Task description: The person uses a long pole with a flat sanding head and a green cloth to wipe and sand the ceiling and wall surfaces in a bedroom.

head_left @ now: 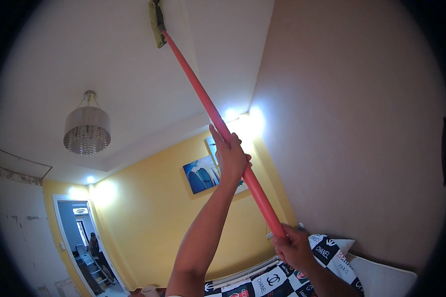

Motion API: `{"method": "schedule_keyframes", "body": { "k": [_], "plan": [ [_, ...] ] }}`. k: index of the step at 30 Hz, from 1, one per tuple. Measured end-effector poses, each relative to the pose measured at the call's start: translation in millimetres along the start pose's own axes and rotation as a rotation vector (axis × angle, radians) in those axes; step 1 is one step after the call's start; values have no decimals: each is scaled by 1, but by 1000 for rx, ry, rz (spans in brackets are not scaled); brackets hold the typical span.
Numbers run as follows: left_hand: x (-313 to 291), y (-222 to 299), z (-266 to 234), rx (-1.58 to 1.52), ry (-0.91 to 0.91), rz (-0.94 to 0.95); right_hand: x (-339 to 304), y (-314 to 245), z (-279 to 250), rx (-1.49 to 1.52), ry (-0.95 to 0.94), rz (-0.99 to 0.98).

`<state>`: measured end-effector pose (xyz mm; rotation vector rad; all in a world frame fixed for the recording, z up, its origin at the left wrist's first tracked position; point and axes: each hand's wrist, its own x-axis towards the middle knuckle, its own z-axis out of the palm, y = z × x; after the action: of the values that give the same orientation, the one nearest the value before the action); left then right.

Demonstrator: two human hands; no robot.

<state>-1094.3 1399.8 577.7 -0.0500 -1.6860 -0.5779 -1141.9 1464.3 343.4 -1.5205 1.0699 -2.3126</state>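
A flat mop with a long red pole slants up from the lower right towards the ceiling. Its yellow-green head lies at or against the white ceiling near the top edge; actual contact I cannot tell. Partway up the pole, my left hand grips it, one finger pointing up beside the shaft. Lower down, my right hand wraps around the pole near its bottom end. Both arms are raised.
A round chandelier with hanging crystals hangs at the left. Blue pictures hang on the yellow wall behind the pole. Below are a black-and-white patterned bed cover and a pillow. Through a doorway, a person and a stepladder show.
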Motion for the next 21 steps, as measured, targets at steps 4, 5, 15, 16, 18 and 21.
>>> {"method": "schedule_keyframes", "body": {
  "k": [4, 5, 15, 16, 18, 21],
  "plan": [
    [-20, 6, -1, -1, 119, -21, -11, 1, -3, -17, -35, 31],
    [-22, 6, 0, -19, 131, -10, -11, 4, -8, -48, -25, 6],
    [-41, 11, -18, -13, 227, 75, -15, 22, -5, -101, -52, -85],
    [-47, 12, -18, 5, 206, 72, -20, 29, -2, -69, -51, -110],
    [-65, 8, -19, 45, 167, 63, -38, 47, 0, -36, -97, -46],
    [-101, -7, -19, -158, 139, 4, -84, 57, 3, -17, -114, 176]
  ]
}}
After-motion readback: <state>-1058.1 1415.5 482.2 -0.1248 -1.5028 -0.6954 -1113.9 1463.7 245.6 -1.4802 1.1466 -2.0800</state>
